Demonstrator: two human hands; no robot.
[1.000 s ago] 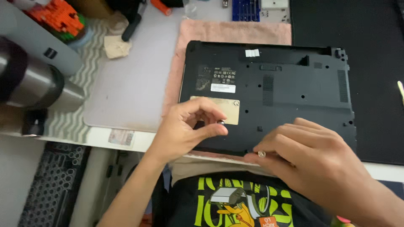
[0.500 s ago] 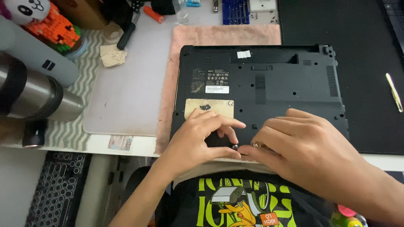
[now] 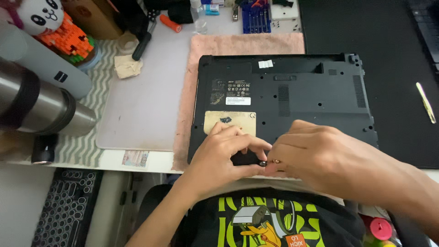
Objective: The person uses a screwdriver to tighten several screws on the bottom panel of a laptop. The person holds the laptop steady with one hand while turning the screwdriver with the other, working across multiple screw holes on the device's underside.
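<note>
both hands [image 3: 256, 160] pinch a tiny, slippery screw [image 3: 262, 163] at the near edge of the stiff, heavy laptop [image 3: 292, 91] under them.

This looks like a home hobby table used for small electronics repair. A black laptop [image 3: 279, 96] lies bottom-up on a pink towel [image 3: 238, 45] spread as padding. At the far edge sits a blue rack of screwdriver bits [image 3: 258, 16] beside a small clear bottle [image 3: 198, 18]. Personal clutter marks it as a private room: a plush panda [image 3: 34, 16], an orange brick-built toy [image 3: 64, 39], a steel flask [image 3: 41, 107], and what seems to be a keyboard [image 3: 64, 206] on a shelf below.
</note>
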